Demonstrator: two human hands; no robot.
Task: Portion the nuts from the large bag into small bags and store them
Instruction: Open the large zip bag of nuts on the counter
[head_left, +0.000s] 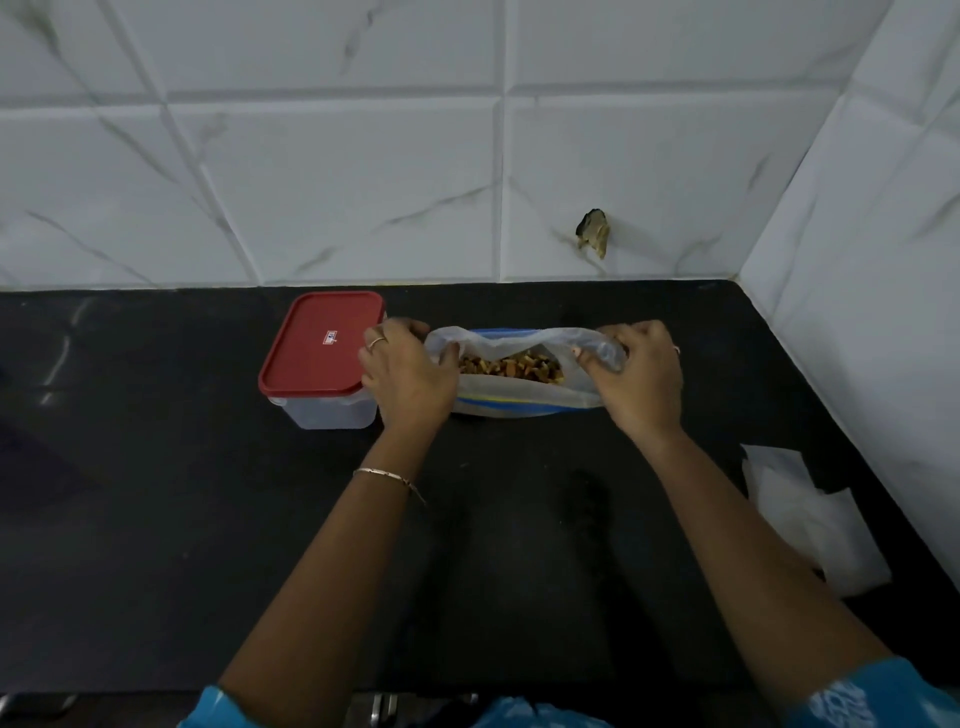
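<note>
thin clear plastic: large bag (519, 400) sits mid-counter (156, 519), mouth held wide. our left hand (408, 376) and right hand (641, 374) each pinch a rim end. we judge the film limp and slippery, the nuts (511, 366) loose and bottom-heavy; grip the rim, support underneath.

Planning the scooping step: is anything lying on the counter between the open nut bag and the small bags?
Nothing visible lies there: only bare counter separates the large bag from the small bags at the right, though the right forearm crosses above it. The left hand and right hand grip its mouth.
</note>
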